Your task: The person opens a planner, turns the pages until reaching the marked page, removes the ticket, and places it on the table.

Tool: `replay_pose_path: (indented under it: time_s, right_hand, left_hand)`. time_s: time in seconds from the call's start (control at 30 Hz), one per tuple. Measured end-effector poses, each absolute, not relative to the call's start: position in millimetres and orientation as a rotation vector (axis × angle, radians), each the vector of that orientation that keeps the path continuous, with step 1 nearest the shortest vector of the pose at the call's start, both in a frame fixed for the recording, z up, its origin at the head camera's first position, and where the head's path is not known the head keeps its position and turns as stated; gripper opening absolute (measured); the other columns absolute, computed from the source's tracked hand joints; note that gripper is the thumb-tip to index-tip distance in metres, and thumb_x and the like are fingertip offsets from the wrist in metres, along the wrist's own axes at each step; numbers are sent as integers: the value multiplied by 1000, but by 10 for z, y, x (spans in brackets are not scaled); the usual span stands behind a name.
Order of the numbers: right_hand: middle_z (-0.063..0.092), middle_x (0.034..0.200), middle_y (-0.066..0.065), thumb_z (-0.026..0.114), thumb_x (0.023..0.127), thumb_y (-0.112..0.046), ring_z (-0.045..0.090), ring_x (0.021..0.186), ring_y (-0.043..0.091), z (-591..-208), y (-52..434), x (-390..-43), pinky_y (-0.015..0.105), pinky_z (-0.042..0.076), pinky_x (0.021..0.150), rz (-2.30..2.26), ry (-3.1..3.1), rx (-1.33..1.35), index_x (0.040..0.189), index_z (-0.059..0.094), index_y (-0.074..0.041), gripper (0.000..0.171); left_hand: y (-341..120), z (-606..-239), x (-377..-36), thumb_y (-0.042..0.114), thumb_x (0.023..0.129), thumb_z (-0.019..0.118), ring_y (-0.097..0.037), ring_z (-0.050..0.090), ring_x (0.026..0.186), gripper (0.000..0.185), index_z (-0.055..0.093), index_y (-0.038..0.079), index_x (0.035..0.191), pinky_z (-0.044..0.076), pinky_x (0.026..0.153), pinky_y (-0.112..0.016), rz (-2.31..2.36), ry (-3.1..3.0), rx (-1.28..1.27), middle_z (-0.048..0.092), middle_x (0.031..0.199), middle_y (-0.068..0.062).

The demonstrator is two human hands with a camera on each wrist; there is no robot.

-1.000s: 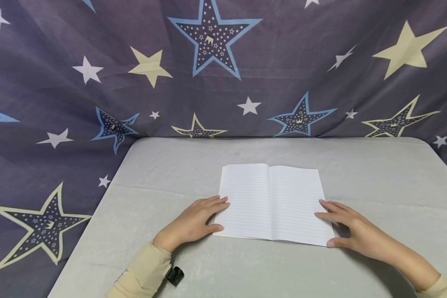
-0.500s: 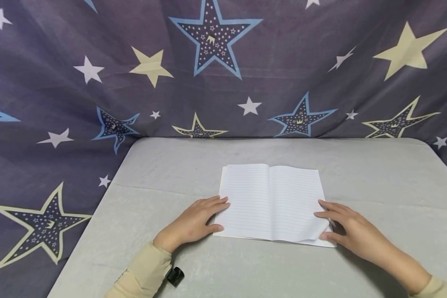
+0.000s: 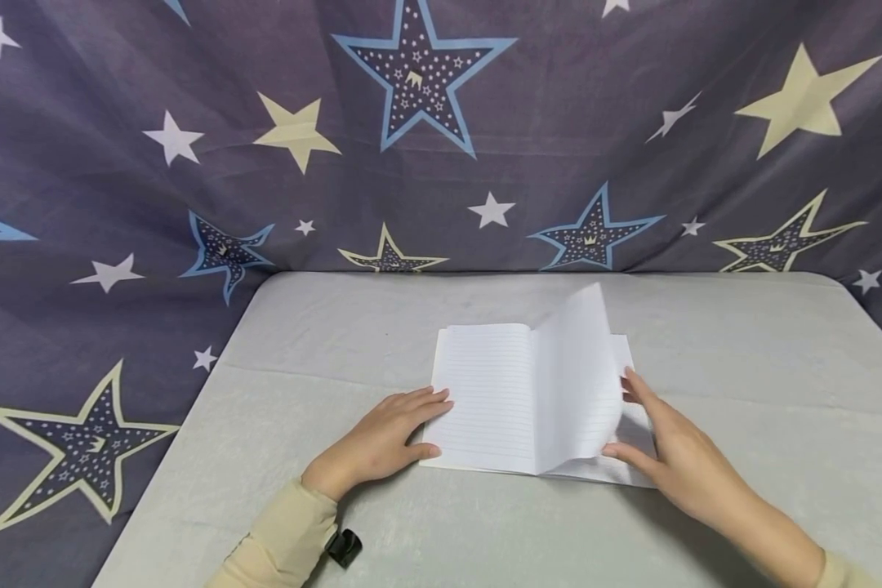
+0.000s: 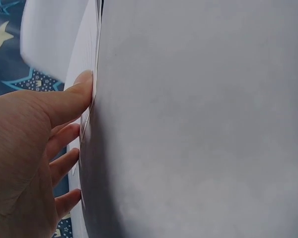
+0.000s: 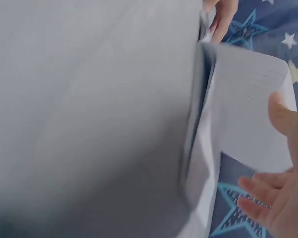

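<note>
An open lined notebook (image 3: pixel 485 400) lies on the table. My left hand (image 3: pixel 378 433) rests at its left edge, fingertips and thumb on the page margin. The left wrist view shows the thumb (image 4: pixel 72 101) along the stacked sheets, with the fingers spread below it. One right-hand page (image 3: pixel 576 384) stands raised from the fold, its free edge curving upward. My right hand (image 3: pixel 694 449) is at that edge, thumb near the lower corner and fingers extended along the side. In the right wrist view, a wide gap shows between the right thumb (image 5: pixel 280 116) and fingers.
The notebook lies on a pale grey covered table (image 3: pixel 323 327). A dark curtain (image 3: pixel 529 98) printed with stars hangs behind and to the left. A small black object (image 3: pixel 344 547) sits by the left sleeve cuff.
The right-hand page was flat, then its lower corner curled up, and now it stands raised toward the fold. My right hand moved left with it; the left hand stayed in place.
</note>
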State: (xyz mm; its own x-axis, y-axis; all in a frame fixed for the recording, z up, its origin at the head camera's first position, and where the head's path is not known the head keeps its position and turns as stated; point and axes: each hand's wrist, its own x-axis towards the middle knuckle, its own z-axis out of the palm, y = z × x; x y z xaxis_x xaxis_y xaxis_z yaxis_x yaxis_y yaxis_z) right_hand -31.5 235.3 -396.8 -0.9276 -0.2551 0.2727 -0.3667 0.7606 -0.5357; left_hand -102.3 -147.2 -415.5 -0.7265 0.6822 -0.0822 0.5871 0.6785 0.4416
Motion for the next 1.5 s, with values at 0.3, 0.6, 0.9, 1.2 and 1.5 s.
replay_pose_path:
  time_s: [0.3, 0.6, 0.9, 1.2, 1.5]
  right_hand:
    - [57, 139, 7, 79, 83, -33, 54, 126, 29, -3975, 1880, -317, 49, 44, 101, 887, -2732, 722, 150, 43, -14, 79]
    - [49, 148, 10, 71, 89, -43, 50, 131, 30, -4106, 1704, -254, 52, 42, 104, 814, -2844, 939, 143, 51, -9, 67]
    - [43, 153, 10, 69, 90, -44, 46, 135, 31, -4132, 1737, -237, 53, 42, 103, 758, -2865, 1055, 137, 59, -9, 60]
    - [40, 154, 10, 70, 92, -39, 43, 136, 32, -4137, 1734, -247, 53, 39, 106, 707, -2891, 1091, 139, 58, -8, 58]
    - [44, 152, 7, 67, 94, -38, 44, 136, 30, -4137, 1761, -239, 53, 41, 104, 745, -2874, 1089, 133, 63, -12, 47]
  left_hand:
    - [-1468, -4178, -1018, 33, 92, 70, -29, 30, 145, 63, 48, 11, 148, 24, 117, -50, 571, 2673, 1018, 36, 157, -6]
    - [-1498, -4158, -1002, 33, 91, 72, -29, 31, 145, 65, 49, 9, 147, 25, 117, -51, 599, 2680, 961, 37, 157, -8]
    - [-1635, -4110, -1054, 24, 91, 72, -33, 37, 141, 59, 52, 6, 144, 30, 114, -53, 613, 2704, 920, 43, 152, -11]
    - [-1568, -4054, -1085, 26, 95, 69, -33, 35, 142, 56, 51, 6, 144, 29, 115, -54, 620, 2721, 926, 43, 153, -12]
    - [-1351, -4076, -1024, 30, 94, 69, -29, 30, 145, 63, 46, 8, 148, 26, 117, -49, 497, 2677, 1017, 33, 159, -8]
